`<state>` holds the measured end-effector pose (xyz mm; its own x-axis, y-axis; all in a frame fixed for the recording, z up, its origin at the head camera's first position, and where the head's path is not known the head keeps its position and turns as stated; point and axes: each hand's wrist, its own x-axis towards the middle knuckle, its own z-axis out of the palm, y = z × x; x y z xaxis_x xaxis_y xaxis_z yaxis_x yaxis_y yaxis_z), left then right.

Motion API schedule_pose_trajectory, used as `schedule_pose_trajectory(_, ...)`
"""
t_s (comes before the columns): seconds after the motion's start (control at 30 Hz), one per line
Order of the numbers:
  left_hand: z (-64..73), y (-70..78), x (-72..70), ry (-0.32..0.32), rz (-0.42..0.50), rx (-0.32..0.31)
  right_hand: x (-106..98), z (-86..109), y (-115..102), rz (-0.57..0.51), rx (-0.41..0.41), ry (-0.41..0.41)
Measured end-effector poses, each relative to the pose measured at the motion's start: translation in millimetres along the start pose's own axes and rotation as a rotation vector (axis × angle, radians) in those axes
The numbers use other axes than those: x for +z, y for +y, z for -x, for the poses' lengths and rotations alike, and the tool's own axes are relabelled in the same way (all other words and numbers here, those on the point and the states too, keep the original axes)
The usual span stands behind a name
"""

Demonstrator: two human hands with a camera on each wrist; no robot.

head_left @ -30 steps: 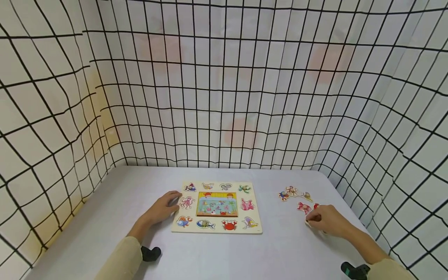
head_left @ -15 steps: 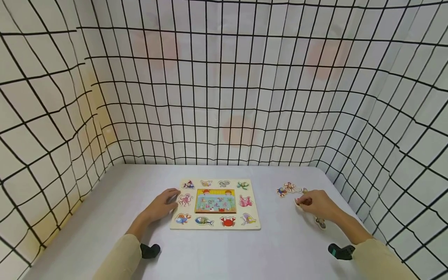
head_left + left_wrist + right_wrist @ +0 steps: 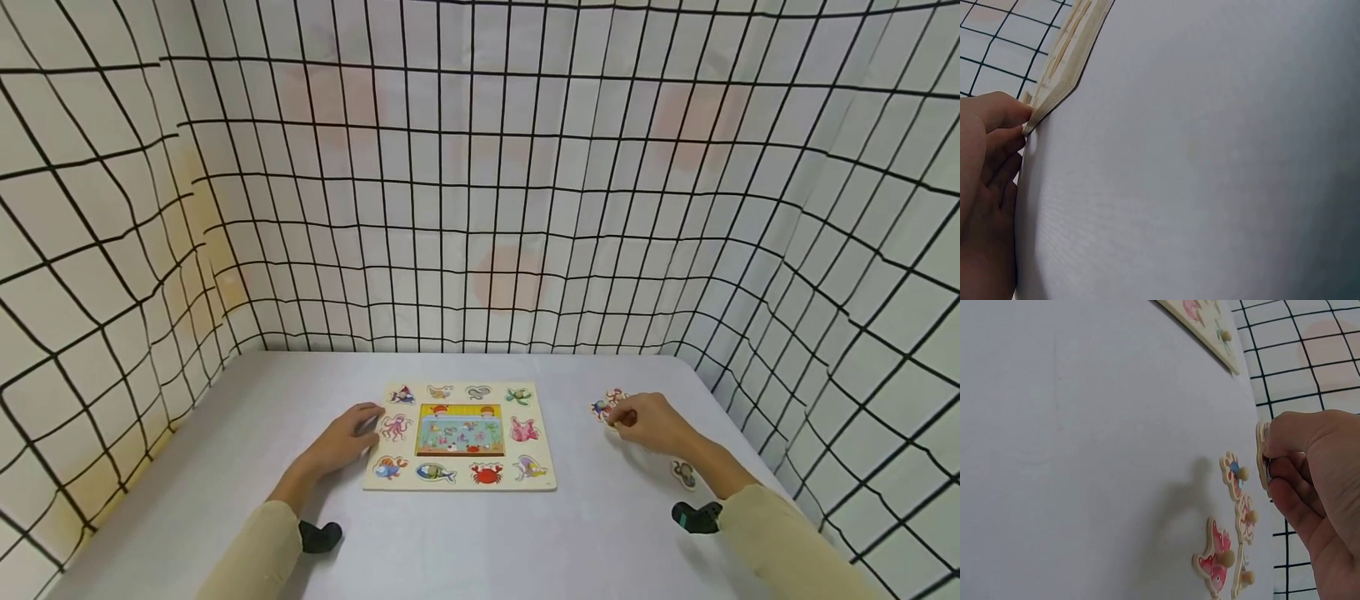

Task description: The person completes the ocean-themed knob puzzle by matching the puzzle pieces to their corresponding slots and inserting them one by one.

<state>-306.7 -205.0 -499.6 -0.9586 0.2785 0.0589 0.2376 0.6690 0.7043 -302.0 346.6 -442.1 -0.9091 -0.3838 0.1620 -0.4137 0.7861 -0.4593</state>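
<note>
A wooden puzzle board (image 3: 459, 482) with sea-animal shapes around a fish-tank picture lies mid-table. My left hand (image 3: 341, 439) holds the board's left edge; in the left wrist view, the thumb (image 3: 1010, 111) meets the board's edge (image 3: 1075, 59). My right hand (image 3: 654, 423) pinches a puzzle piece (image 3: 1262, 459), seen edge-on in the right wrist view, its picture hidden. Beside that hand are loose knobbed pieces: a blue-and-red one (image 3: 1233, 477), a red-patterned one (image 3: 1244, 520) and a pink fish (image 3: 1216, 550).
A grey-brown piece (image 3: 684, 474) lies under the right forearm. Another knobbed piece (image 3: 1239, 581) sits by the pink fish. Black grid netting (image 3: 465, 208) over white cloth walls the white table (image 3: 480, 542) at the back and both sides.
My right hand has moved left and away from me with a pinched piece, toward the blue-and-red piece. The grey-brown piece has come into view. The left hand stays at the board.
</note>
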Motion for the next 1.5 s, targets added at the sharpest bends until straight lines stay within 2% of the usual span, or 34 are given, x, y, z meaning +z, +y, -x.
schedule_pose_trajectory(0.4,0.4,-1.7,0.3,-0.006,-0.010,-0.005,8,-29.9,-20,-0.005,0.011,0.001)
schedule_pose_trajectory(0.9,1.5,-0.1,0.3,-0.007,0.004,-0.011,24,-65.2,-52,-0.040,-0.094,-0.013)
schedule_pose_trajectory(1.27,2.8,1.9,-2.3,-0.005,0.005,0.005,40,-87.2,-62,-0.010,-0.071,-0.058)
schedule_pose_trajectory(1.5,1.9,1.8,-2.0,-0.009,-0.007,0.000,47,-98.9,-78,-0.024,-0.063,-0.062)
